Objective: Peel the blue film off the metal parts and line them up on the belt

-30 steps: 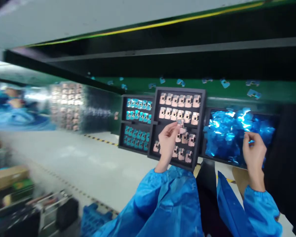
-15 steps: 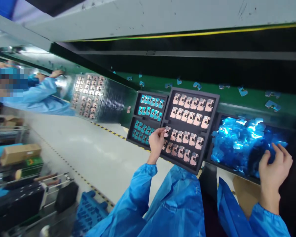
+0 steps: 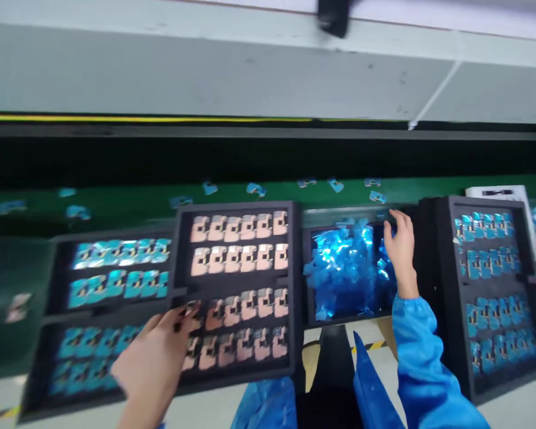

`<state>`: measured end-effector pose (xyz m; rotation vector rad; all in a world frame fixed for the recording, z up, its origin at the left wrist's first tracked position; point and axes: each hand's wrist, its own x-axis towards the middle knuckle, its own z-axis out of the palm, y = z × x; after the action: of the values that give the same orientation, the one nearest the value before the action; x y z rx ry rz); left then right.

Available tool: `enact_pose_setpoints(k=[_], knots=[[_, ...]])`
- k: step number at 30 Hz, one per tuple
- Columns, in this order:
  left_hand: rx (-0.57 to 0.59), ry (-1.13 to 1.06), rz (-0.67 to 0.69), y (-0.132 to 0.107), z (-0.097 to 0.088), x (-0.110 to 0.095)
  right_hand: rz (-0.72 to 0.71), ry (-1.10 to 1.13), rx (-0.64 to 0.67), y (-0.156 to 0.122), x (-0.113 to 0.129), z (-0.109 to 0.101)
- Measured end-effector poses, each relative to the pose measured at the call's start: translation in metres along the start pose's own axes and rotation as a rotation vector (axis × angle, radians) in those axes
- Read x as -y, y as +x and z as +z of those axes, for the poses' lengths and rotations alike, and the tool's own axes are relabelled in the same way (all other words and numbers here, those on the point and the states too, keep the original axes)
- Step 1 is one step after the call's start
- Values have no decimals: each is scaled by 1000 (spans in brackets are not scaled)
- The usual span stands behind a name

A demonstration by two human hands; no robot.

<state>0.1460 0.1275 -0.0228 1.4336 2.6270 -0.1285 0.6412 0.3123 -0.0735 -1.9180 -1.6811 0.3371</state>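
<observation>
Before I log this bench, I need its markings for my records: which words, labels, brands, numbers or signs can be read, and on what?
None can be read.
Small flat pink-and-silver parts: any print is too small and blurred.
Small flat blue parts: likewise too small.
White flat-topped object at far right: one dark mark, too unclear to call lettering.

The person's 2 bare hands are well apart, the left hand slanting inward, slightly blurred, its fingers bent and bunched toward the tips. The right hand points forward, thumb and fingertips parted, above a gathered blue cuff and outstretched forearm.
</observation>
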Motion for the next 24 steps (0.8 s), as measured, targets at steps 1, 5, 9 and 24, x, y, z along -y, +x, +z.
enact_pose_setpoints(k=[1, 5, 9, 24], knots=[[-53, -6, 26, 1, -8, -7, 23, -5, -4, 21, -7, 9], [-337, -150, 345, 1, -44, -66, 150, -131, 126, 88, -30, 50], [-245, -335, 887, 24, -42, -186, 141, -330, 278, 115, -35, 75], [267, 99, 1067, 167, 58, -417, -92, -318, 547, 184, -30, 73]])
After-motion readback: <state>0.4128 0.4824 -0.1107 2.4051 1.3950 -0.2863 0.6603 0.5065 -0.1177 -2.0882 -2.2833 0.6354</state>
